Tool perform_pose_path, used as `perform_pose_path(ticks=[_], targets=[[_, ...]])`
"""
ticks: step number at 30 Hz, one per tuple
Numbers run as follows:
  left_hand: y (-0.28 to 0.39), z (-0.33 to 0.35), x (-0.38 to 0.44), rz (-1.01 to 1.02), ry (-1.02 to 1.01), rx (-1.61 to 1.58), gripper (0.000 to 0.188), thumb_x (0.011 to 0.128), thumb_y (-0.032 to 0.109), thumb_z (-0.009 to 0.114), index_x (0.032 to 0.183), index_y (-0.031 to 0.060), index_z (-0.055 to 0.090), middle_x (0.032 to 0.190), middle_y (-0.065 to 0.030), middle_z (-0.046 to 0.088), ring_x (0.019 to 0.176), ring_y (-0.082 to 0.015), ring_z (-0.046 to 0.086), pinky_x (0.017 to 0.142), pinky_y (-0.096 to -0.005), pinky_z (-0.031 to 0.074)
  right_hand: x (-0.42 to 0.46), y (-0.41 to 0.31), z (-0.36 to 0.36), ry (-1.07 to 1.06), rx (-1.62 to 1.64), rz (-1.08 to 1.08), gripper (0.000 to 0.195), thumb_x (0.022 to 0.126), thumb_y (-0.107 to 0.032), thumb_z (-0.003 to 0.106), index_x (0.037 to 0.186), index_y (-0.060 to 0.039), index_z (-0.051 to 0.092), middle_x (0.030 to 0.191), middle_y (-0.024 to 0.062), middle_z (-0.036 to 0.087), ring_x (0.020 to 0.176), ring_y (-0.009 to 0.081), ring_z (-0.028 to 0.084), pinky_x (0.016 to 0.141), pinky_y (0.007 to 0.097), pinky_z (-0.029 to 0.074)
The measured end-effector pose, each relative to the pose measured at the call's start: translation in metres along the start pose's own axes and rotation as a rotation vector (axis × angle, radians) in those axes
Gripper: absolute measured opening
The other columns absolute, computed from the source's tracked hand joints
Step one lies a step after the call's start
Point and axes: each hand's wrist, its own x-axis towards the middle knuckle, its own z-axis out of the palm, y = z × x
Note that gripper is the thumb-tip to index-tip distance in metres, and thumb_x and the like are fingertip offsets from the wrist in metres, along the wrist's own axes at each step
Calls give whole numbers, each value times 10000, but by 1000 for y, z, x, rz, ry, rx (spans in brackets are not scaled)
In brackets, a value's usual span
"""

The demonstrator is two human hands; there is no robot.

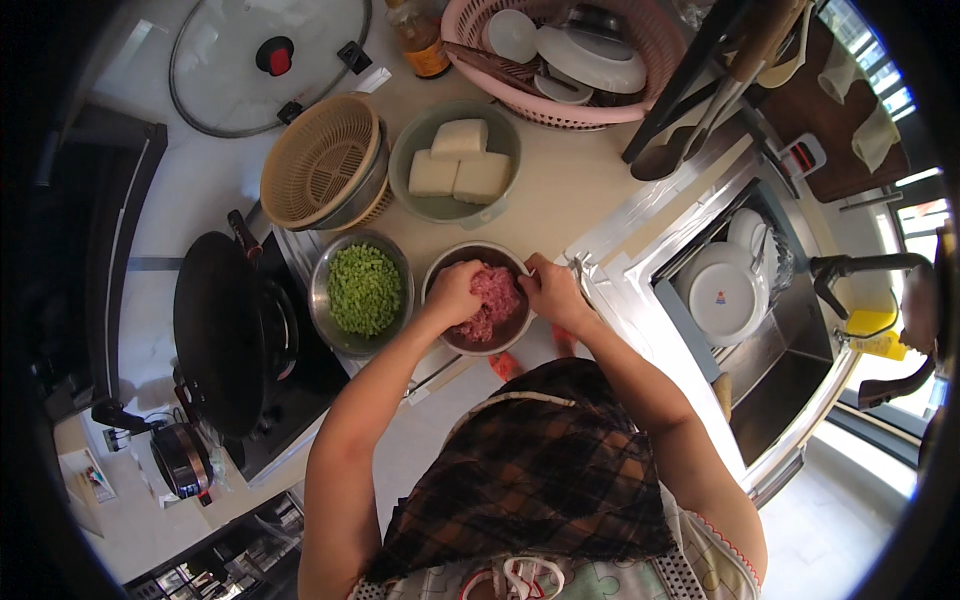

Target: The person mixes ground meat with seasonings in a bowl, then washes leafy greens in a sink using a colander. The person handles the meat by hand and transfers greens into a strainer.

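Observation:
A metal bowl (480, 350) of pink minced meat (496, 295) stands at the counter's front edge, before my body. My left hand (455, 291) reaches into it, its fingers curled into the meat and partly hidden there. With thumb and fingers, my right hand (553, 291) grips the bowl's right rim. Just left of this bowl, a second metal bowl (318, 304) holds finely chopped green vegetable (365, 289). Behind them sits a green plastic basin (403, 146) with three white blocks, which look like tofu (459, 139).
Nested strainer baskets (322, 161) stand behind the greens. A black wok (217, 330) sits on the stove at left. A glass lid (232, 67), a bottle (420, 41) and a pink dish basket (555, 112) line the back. The sink (784, 367) with plates (724, 292) is at right.

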Motion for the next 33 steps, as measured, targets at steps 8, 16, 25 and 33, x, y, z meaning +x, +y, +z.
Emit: perform_pose_path(ticks=[8, 16, 25, 33], targets=[[41, -60, -34, -45, -232, -25, 781, 667, 22, 700, 1381, 198, 435, 1267, -209, 510, 1036, -320, 593, 918, -401, 484, -4, -2, -2, -4, 16, 34, 208, 816, -112, 622, 964, 19, 556, 778, 256, 641, 774, 436, 626, 700, 492, 502], [21, 7, -17, 190, -136, 260, 395, 677, 40, 643, 1070, 76, 644, 1344, -194, 419, 1131, -417, 502, 913, -473, 461, -4, 2, 3, 19, 30, -11, 215, 808, -103, 631, 965, 22, 552, 775, 260, 637, 771, 434, 627, 704, 495, 502], [33, -48, -27, -64, -152, -88, 561, 669, 69, 688, 1217, 77, 567, 1190, -192, 573, 1134, -318, 546, 943, -379, 456, -2, 7, 6, 36, 28, -14, 200, 809, -116, 632, 934, 17, 552, 760, 266, 627, 765, 440, 622, 699, 496, 498], [23, -11, -32, 151, -73, 392, 690, 663, 14, 661, 1318, 107, 464, 1305, -215, 412, 1016, -448, 563, 861, -472, 493, -4, 4, 6, 21, 21, -7, 189, 812, -121, 624, 928, 10, 552, 757, 267, 626, 767, 440, 620, 703, 494, 496]])
